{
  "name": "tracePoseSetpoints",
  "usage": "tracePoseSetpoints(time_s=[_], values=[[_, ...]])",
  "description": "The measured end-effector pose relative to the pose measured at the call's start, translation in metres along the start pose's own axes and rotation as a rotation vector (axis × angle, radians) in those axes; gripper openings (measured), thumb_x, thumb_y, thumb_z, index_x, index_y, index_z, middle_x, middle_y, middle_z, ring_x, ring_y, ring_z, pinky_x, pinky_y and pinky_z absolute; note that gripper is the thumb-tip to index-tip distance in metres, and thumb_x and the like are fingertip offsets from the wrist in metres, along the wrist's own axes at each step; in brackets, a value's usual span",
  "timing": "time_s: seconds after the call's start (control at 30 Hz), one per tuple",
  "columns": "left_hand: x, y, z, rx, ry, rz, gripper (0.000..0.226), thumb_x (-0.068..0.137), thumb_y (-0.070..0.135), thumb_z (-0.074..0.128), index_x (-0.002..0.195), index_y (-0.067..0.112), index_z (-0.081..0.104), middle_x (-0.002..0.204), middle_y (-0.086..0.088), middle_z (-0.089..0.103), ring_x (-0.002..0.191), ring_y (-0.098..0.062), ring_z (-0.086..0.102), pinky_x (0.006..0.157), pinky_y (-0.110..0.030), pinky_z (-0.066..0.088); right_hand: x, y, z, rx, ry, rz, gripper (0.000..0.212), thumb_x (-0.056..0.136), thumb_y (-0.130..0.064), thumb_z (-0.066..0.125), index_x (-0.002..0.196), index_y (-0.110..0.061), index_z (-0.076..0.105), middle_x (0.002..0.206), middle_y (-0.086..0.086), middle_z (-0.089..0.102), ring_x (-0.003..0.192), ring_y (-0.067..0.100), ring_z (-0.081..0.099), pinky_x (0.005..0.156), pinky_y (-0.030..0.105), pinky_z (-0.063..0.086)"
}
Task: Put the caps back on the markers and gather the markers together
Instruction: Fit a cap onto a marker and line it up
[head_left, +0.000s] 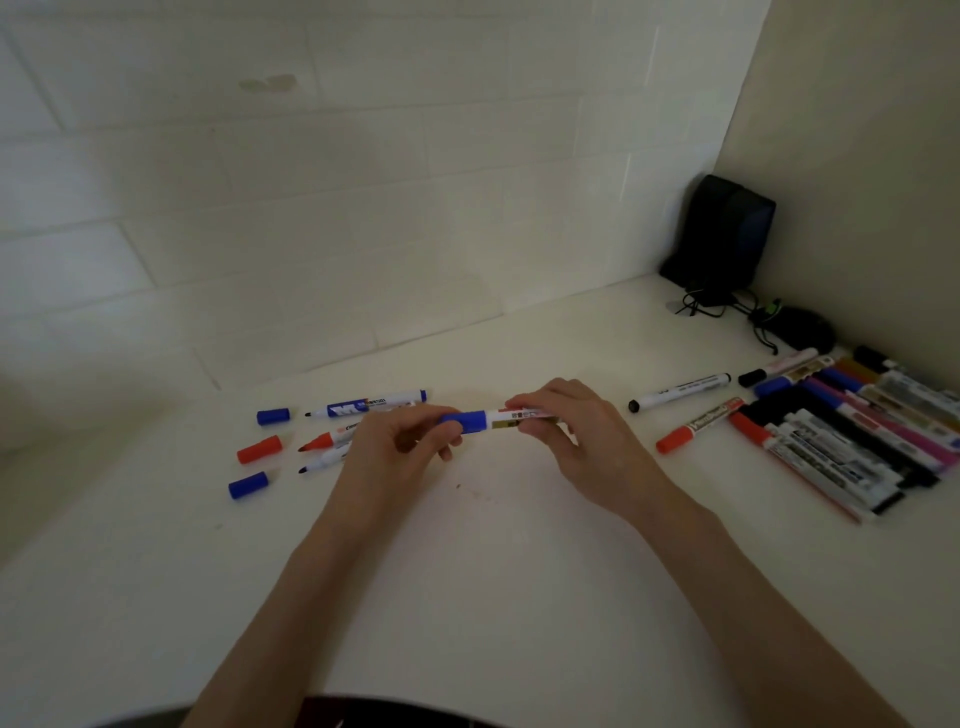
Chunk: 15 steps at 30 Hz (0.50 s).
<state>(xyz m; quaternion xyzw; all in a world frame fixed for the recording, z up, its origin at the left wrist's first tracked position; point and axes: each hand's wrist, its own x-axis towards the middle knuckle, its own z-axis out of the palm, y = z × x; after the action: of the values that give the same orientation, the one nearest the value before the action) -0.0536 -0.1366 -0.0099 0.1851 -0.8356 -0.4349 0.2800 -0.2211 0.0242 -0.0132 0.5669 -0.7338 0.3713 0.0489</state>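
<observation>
Now my left hand (395, 441) pinches the blue cap (465, 421) and my right hand (566, 423) grips the marker (519, 414), held crosswise over the desk (467, 582), long axis left to right, with the gathered pile (857, 431) nearer my right hand.

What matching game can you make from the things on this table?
Things:
1. loose orange cap
2. black speaker
3. blue-capped marker
4. pile of markers

Places:
A. standing in the far corner
B. held between the left hand and the right hand
C. lying by itself at the left side
D. lying at the right side

Pairs: 1-C, 2-A, 3-B, 4-D
</observation>
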Motion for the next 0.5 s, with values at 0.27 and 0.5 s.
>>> tracePoseSetpoints(time_s=[0.27, 0.5], values=[[0.001, -0.005, 0.008, 0.092, 0.023, 0.053, 0.016, 0.096, 0.018, 0.061, 0.102, 0.021, 0.075, 0.071, 0.008, 0.068, 0.068, -0.003, 0.061, 0.066, -0.010, 0.044, -0.002, 0.000, 0.009, -0.029, 0.024, 0.019, 0.028, 0.098, -0.023, 0.052, 0.115, -0.014, 0.071, 0.089, -0.002, 0.061, 0.081, 0.015, 0.049, 0.072, 0.018, 0.037], [-0.001, -0.005, 0.011, 0.116, 0.024, 0.076, 0.016, 0.095, 0.020, 0.062, 0.106, 0.024, 0.073, 0.074, 0.008, 0.068, 0.073, -0.006, 0.063, 0.069, -0.014, 0.049, -0.004, 0.001, 0.012, -0.033, 0.019, 0.038, 0.025, 0.098, -0.017, 0.053, 0.115, -0.016, 0.071, 0.089, -0.002, 0.061, 0.080, 0.018, 0.052, 0.071, 0.030, 0.043]])
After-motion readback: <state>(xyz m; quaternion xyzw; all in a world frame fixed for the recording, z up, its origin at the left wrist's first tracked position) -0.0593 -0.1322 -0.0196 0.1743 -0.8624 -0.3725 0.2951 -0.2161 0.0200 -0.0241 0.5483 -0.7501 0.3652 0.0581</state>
